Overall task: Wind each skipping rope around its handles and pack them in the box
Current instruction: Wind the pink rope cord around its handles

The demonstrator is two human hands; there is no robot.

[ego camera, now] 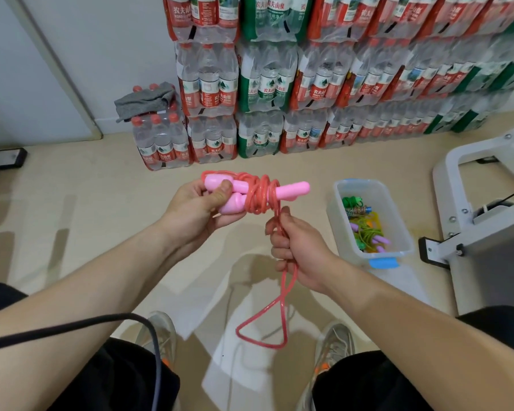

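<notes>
My left hand point(201, 207) grips two pink handles point(291, 188) held side by side, with several turns of red rope point(260, 194) wound around their middle. My right hand point(297, 247) is closed on the doubled free part of the same rope just below the handles. The rest of the rope hangs from that fist as a loop point(264, 327) above the floor. A clear plastic box point(337, 216) stands on the floor to the right and holds wound ropes in green, yellow and purple point(365, 229).
Stacked packs of water bottles point(279, 84) line the far wall. A grey metal frame point(469, 221) stands at the right beside the box. A black cable point(72, 324) crosses my left forearm. My knees and shoes are at the bottom.
</notes>
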